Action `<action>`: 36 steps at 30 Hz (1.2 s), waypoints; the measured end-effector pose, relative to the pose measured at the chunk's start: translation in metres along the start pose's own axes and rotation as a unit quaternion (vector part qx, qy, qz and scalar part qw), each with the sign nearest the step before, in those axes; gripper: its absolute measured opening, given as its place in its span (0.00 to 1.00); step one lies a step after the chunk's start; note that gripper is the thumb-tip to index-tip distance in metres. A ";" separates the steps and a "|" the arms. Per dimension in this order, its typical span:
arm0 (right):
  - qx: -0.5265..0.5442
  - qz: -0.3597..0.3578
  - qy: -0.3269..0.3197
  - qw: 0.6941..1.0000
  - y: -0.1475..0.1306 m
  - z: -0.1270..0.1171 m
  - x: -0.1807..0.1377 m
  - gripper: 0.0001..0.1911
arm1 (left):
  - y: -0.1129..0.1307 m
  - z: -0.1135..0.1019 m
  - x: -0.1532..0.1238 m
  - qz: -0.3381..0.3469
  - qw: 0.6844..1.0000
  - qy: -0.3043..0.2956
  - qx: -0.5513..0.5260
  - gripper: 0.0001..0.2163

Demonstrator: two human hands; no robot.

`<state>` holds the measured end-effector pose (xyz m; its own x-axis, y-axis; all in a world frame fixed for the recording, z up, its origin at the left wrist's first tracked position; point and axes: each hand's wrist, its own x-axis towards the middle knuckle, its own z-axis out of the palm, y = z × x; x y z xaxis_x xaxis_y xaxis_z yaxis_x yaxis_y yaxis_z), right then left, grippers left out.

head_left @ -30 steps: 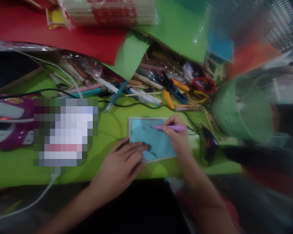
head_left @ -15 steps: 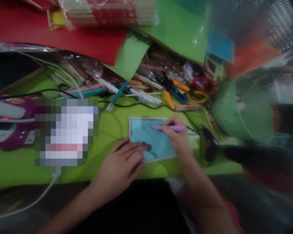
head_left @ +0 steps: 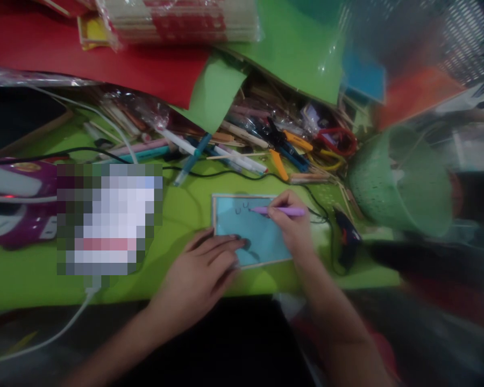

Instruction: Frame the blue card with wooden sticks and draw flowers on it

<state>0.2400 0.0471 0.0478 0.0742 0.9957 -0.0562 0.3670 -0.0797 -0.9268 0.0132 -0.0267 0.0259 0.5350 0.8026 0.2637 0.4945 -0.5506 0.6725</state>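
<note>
A blue card (head_left: pixel 262 236) with thin wooden strips along its edges lies on the green tabletop (head_left: pixel 161 269) in front of me. Two small dark curved marks show near its top. My right hand (head_left: pixel 292 220) grips a purple pen (head_left: pixel 286 212), its tip on or just above the card beside these marks. Stretched across the card's lower left corner, my left hand (head_left: pixel 207 263) lies with its fingers extended and holds nothing. The card's right edge is partly hidden by my right hand.
Left is a pixelated pale device (head_left: pixel 113 215) with a white cable. Markers (head_left: pixel 193 158), yellow-handled cutters (head_left: pixel 288 148) and sticks lie behind the card. A green basket (head_left: pixel 399 183) and a dark glue-gun-like tool (head_left: pixel 347 236) are right. A wrapped stick bundle (head_left: pixel 181 21) lies at the back.
</note>
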 end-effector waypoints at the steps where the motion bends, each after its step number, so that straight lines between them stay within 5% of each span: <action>1: -0.001 0.000 -0.001 1.000 0.000 0.000 0.000 0.06 | 0.000 0.000 0.000 0.000 1.000 -0.001 -0.001 0.05; 36: 0.016 -0.009 0.019 1.000 0.003 0.000 0.001 0.06 | -0.001 0.001 -0.002 -0.001 1.000 -0.004 0.000 0.05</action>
<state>0.2409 0.0480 0.0453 0.1026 0.9944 -0.0264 0.3388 -0.0599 -0.9390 0.0124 -0.0281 0.0240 0.5389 0.8022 0.2571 0.4956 -0.5487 0.6733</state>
